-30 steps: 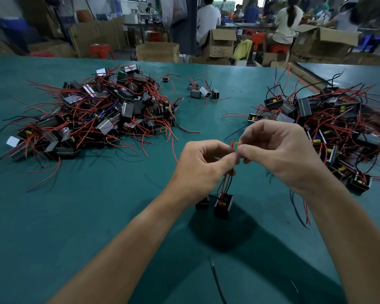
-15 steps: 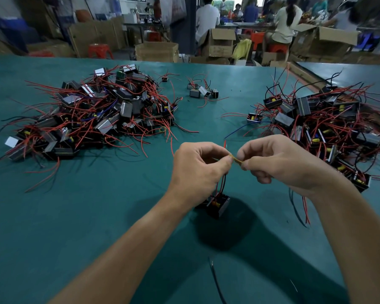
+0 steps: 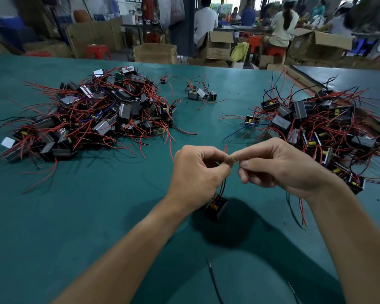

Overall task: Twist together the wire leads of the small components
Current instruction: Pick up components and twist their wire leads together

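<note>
Left hand (image 3: 198, 172) and right hand (image 3: 279, 165) each pinched the wire leads (image 3: 232, 159) for twisting, the component (image 3: 216, 206) hanging below.

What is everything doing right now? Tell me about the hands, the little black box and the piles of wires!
Left hand, pinching the thin red and black wire leads.
Right hand, pinching the lead tips beside the left fingertips.
Small black box-shaped component, below the left hand, leads running up.
Left heap of black components with red wires, tangled, lying loose.
Right heap of black components, tangled too.
</note>
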Demonstrator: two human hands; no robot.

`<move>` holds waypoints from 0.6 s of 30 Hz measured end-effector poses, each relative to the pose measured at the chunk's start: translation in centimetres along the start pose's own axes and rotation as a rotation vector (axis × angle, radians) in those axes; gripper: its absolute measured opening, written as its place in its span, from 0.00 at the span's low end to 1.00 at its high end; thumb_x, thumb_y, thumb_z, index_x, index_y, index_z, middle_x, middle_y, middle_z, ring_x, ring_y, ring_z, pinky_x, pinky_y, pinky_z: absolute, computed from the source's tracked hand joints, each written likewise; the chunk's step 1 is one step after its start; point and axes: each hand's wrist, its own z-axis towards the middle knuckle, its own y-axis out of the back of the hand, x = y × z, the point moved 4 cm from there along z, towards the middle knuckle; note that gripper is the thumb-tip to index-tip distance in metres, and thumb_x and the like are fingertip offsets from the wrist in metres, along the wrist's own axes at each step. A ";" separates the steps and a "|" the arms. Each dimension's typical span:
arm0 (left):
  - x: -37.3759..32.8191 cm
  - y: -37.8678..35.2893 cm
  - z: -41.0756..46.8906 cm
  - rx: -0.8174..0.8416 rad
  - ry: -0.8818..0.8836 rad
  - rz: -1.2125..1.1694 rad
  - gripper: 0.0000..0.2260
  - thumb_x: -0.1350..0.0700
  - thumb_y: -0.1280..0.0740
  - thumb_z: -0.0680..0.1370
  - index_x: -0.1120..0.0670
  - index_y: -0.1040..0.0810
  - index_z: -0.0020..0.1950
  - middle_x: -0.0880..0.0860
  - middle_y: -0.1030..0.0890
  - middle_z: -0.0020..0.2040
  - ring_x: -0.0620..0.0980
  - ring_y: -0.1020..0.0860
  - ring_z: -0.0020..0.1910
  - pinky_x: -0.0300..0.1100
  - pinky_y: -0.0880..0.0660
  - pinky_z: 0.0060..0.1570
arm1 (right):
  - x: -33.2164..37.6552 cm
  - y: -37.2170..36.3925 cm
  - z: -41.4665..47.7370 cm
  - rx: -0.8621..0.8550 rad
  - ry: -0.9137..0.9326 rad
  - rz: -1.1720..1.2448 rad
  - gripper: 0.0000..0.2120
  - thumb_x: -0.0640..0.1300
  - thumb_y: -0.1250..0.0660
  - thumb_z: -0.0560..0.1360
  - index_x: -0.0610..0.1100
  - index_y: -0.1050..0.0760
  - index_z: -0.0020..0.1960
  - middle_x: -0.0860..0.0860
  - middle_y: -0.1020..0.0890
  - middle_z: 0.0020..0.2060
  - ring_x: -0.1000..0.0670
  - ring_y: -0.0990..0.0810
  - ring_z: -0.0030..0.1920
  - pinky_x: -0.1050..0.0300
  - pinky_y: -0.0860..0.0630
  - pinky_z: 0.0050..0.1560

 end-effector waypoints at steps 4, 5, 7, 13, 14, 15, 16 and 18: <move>-0.3 0.0 -0.1 0.015 -0.009 -0.020 0.09 0.65 0.29 0.71 0.52 0.15 0.37 0.55 0.17 0.31 0.45 0.26 0.28 0.41 0.27 0.29 | 0.1 -0.2 0.0 -0.038 0.001 0.008 0.12 0.36 0.33 0.75 0.50 0.14 0.48 0.43 0.19 0.27 0.54 0.30 0.19 0.66 0.36 0.19; -0.3 0.0 -0.1 0.020 -0.005 -0.036 0.10 0.66 0.29 0.71 0.51 0.16 0.37 0.55 0.17 0.31 0.46 0.25 0.29 0.43 0.26 0.29 | 0.3 -0.4 0.0 -0.031 0.007 -0.001 0.10 0.40 0.30 0.72 0.49 0.14 0.50 0.42 0.19 0.27 0.53 0.30 0.19 0.66 0.36 0.19; -0.2 0.0 0.0 0.038 0.011 -0.076 0.11 0.68 0.29 0.72 0.52 0.17 0.38 0.56 0.17 0.33 0.47 0.22 0.30 0.46 0.22 0.33 | 0.7 -0.6 0.0 -0.053 0.022 -0.012 0.14 0.46 0.27 0.66 0.48 0.15 0.52 0.41 0.18 0.27 0.53 0.31 0.18 0.66 0.36 0.19; 0.3 -0.1 0.1 0.068 0.107 -0.204 0.11 0.68 0.26 0.71 0.56 0.25 0.44 0.53 0.15 0.34 0.50 0.19 0.29 0.39 0.21 0.33 | 1.0 0.9 -0.2 -0.227 0.081 -0.047 0.16 0.51 0.26 0.65 0.49 0.16 0.52 0.42 0.16 0.29 0.53 0.30 0.19 0.66 0.36 0.19; 0.2 -0.2 0.1 0.069 0.104 -0.210 0.10 0.68 0.26 0.71 0.57 0.24 0.44 0.54 0.16 0.34 0.50 0.19 0.29 0.40 0.21 0.33 | 0.9 0.8 -0.1 -0.227 0.079 -0.073 0.16 0.51 0.27 0.65 0.49 0.17 0.52 0.43 0.16 0.29 0.54 0.30 0.19 0.66 0.36 0.19; 0.1 -0.2 0.1 0.073 0.097 -0.222 0.08 0.68 0.26 0.71 0.58 0.22 0.42 0.56 0.16 0.35 0.51 0.19 0.30 0.43 0.19 0.34 | 0.9 0.7 0.0 -0.226 0.074 -0.104 0.17 0.52 0.27 0.64 0.49 0.17 0.52 0.44 0.16 0.29 0.54 0.30 0.19 0.66 0.36 0.19; 0.0 -0.3 0.1 0.081 0.089 -0.244 0.07 0.68 0.26 0.71 0.60 0.21 0.42 0.57 0.16 0.36 0.52 0.19 0.31 0.46 0.18 0.36 | 0.9 0.5 0.0 -0.223 0.072 -0.139 0.18 0.54 0.27 0.63 0.50 0.17 0.52 0.45 0.16 0.29 0.54 0.30 0.20 0.66 0.36 0.19; -0.1 -0.5 0.1 0.105 0.078 -0.286 0.03 0.68 0.27 0.71 0.63 0.19 0.42 0.58 0.16 0.36 0.53 0.19 0.33 0.48 0.19 0.39 | 0.9 0.2 0.0 -0.214 0.070 -0.191 0.20 0.58 0.26 0.62 0.52 0.17 0.51 0.46 0.16 0.29 0.53 0.30 0.21 0.65 0.36 0.20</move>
